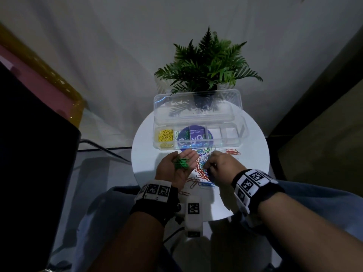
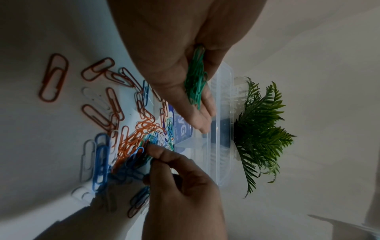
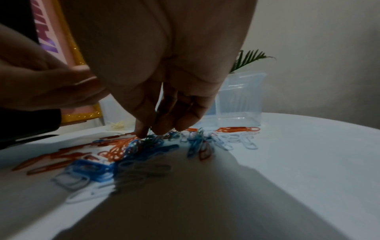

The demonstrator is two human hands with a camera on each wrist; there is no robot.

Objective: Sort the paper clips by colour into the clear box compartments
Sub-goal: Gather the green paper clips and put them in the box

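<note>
The left hand (image 1: pixel 177 167) lies palm up with fingers relaxed and nearly straight, cradling a small heap of green wire paper clips (image 1: pixel 181 162) in the hollow of the palm; the left wrist view shows the same green bundle (image 2: pixel 195 79) lying along the fingers. Just to the right of that palm, the right hand (image 1: pixel 220 166) reaches palm down into the mixed pile of orange, blue, white and green paper clips (image 1: pixel 202 167) on the round white table (image 1: pixel 251 154). Its thumb and fingertips (image 3: pixel 144 131) are drawn together on the top of the pile, but whether a clip is actually pinched between them cannot be told.

Beyond both hands, close to the fingertips, stands the clear plastic compartment box (image 1: pixel 233 143) with its hinged lid (image 1: pixel 196 107) raised upright. Its leftmost compartment, ahead and left of the cupped palm, holds yellow paper clips (image 1: pixel 165 135); a round blue sticker (image 1: pixel 194 138) shows through the middle compartments. A separate small cluster of orange clips (image 1: pixel 232 152) lies ahead and right of the right hand, near the box front. Loose dark red clips (image 2: pixel 54 78) are scattered on the near side of the pile, toward the wrists. Behind the box lid a green fern-like potted plant (image 1: pixel 208 61) rises, well clear of the hands.
</note>
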